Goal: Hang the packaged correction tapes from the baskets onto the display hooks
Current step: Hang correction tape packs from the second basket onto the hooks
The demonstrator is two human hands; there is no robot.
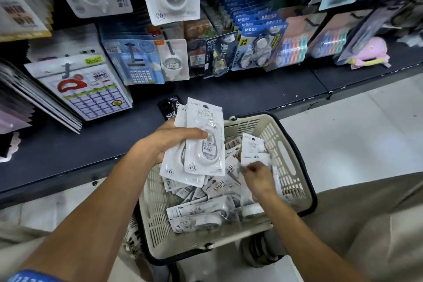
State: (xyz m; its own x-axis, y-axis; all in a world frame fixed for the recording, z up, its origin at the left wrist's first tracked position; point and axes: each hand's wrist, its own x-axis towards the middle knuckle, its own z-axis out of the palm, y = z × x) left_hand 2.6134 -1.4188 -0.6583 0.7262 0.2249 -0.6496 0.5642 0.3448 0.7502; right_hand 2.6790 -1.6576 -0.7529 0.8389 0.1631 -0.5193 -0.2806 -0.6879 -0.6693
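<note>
Readable print on the packs

"BoBo" and "76" are showing on the held correction tape pack [204,137]; "M&G", "36" and "VALUE PACK" on the blue hanging pack [256,46].

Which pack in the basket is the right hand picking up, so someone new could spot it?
Find the beige basket below the dark shelf. At its far right side the right hand pinches a white pack. Unlike the packs lying flat in the heap, it stands upright, with its hang hole on top.
</note>
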